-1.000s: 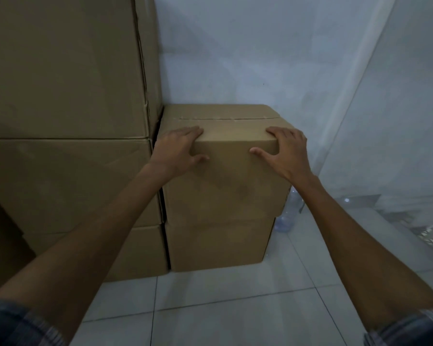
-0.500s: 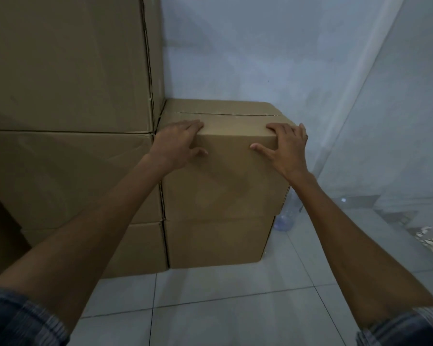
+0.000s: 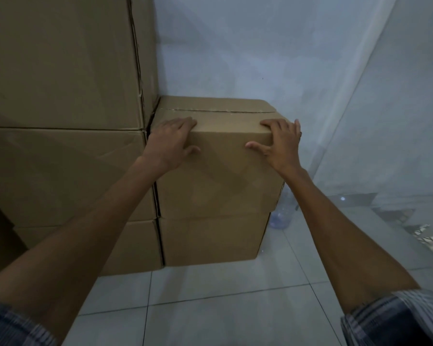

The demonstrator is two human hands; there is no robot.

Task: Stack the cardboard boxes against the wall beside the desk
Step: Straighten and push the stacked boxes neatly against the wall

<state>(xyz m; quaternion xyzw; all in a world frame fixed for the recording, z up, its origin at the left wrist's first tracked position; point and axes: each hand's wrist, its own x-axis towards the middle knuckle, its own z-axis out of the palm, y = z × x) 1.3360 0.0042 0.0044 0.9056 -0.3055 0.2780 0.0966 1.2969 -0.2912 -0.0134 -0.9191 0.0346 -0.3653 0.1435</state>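
A brown cardboard box (image 3: 220,176) sits on top of a lower cardboard box (image 3: 210,240) against the white wall. My left hand (image 3: 171,142) rests on the upper box's front left top edge, fingers over the top and thumb on the front face. My right hand (image 3: 280,143) lies on the front right top edge in the same way. Both hands press flat on the box with fingers spread. A taller stack of larger cardboard boxes (image 3: 60,121) stands right beside it on the left, touching it.
A clear plastic bottle (image 3: 281,216) stands on the floor just right of the small stack. The white wall (image 3: 248,58) is behind, and a second wall (image 3: 398,121) closes the right side. Pale floor tiles (image 3: 210,308) spread in front.
The view has shifted slightly closer and upward. Both hands stay on the upper box's front top edge, and the box sits a little nearer the wall.
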